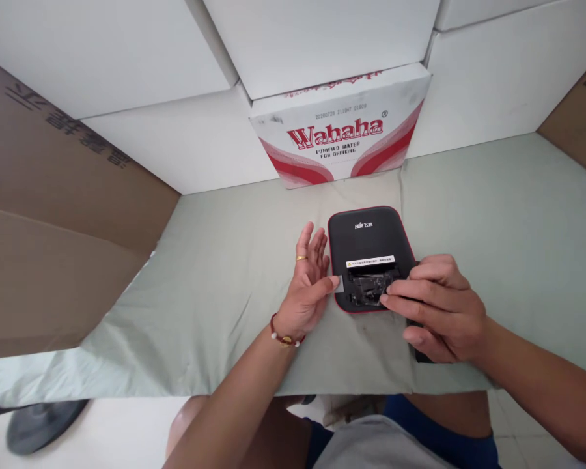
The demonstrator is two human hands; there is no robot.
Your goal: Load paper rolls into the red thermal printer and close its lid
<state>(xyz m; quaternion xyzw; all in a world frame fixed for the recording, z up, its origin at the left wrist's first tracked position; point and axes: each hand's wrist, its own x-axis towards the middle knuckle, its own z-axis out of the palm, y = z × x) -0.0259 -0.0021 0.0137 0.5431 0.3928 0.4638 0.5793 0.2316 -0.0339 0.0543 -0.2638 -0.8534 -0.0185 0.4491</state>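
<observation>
A flat black case (371, 242) with a thin red edge and white lettering lies on the cloth-covered table in front of me. In its recess, under a white label strip (370, 262), is a clear plastic bag (367, 290) with small dark parts. My right hand (442, 306) reaches over the case from the right, with its fingertips on the bag. Partly hidden beneath that hand is another black object (422, 357), whose kind I cannot tell. My left hand (312, 277) stands at the case's left edge, fingers apart, its thumb touching a small grey tab (340, 284).
A pale green cloth (215, 286) covers the table. Behind the case stands a white and red water carton (342, 140), in front of stacked white boxes (176, 140). Brown cardboard boxes rise at the left (63, 221) and right (579, 117). Below the front edge is a black round base (43, 426).
</observation>
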